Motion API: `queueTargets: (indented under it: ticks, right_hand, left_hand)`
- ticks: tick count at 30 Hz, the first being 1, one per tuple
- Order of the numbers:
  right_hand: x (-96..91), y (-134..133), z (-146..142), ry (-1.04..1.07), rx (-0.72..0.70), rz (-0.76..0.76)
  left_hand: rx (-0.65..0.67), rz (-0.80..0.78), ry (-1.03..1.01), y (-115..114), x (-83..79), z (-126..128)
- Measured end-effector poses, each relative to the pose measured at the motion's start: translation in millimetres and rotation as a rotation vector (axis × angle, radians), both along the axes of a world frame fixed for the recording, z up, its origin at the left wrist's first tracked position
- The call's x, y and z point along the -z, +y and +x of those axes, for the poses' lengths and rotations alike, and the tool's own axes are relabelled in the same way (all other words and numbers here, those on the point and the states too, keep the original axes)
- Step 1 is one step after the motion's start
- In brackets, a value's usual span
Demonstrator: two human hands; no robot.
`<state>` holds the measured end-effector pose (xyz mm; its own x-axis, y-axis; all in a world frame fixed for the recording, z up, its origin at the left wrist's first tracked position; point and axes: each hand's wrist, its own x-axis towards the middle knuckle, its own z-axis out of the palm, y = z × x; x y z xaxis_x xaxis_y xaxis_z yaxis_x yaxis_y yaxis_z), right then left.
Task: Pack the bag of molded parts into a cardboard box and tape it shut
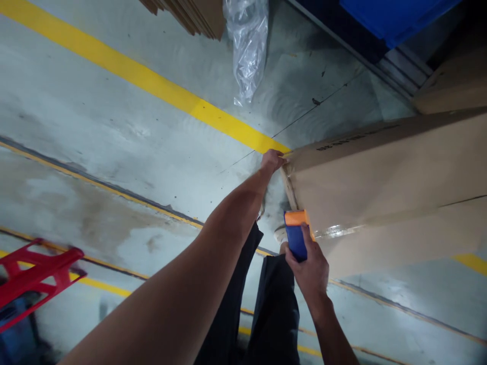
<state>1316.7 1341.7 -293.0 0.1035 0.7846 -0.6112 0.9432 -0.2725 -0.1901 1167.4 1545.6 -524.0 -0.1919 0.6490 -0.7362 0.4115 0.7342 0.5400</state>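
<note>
A big cardboard box (380, 177) lies on the floor to the right, with dark print on its far side and a strip of clear tape (338, 230) along its seam. My left hand (273, 159) reaches out to the far corner of the box's near end, fingers closed at the edge and partly hidden. In my right hand (312, 266) is a blue and orange tape dispenser (297, 238), held close to the taped seam at that same end. Whether the dispenser touches the box I cannot tell.
Flattened cardboard (194, 17) and a clear plastic wrap (247, 50) lie at the top. A blue bin (395, 20) stands at the upper right, a red plastic frame (38, 276) at the lower left. Yellow lines (152, 81) cross the concrete floor. My legs are below.
</note>
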Motion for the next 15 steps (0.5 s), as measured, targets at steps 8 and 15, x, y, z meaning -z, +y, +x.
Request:
queueTargets:
  ticks: [8, 15]
  right_hand:
    - [-1.8, 1.1, 1.9, 0.027, 0.006, -0.007]
    - [-2.7, 2.1, 1.0, 0.017, 0.017, -0.030]
  left_hand:
    - [0.043, 0.054, 0.068, -1.4, -53.7, -14.6]
    - [0.343, 0.155, -0.362, -14.7, -91.5, -26.5]
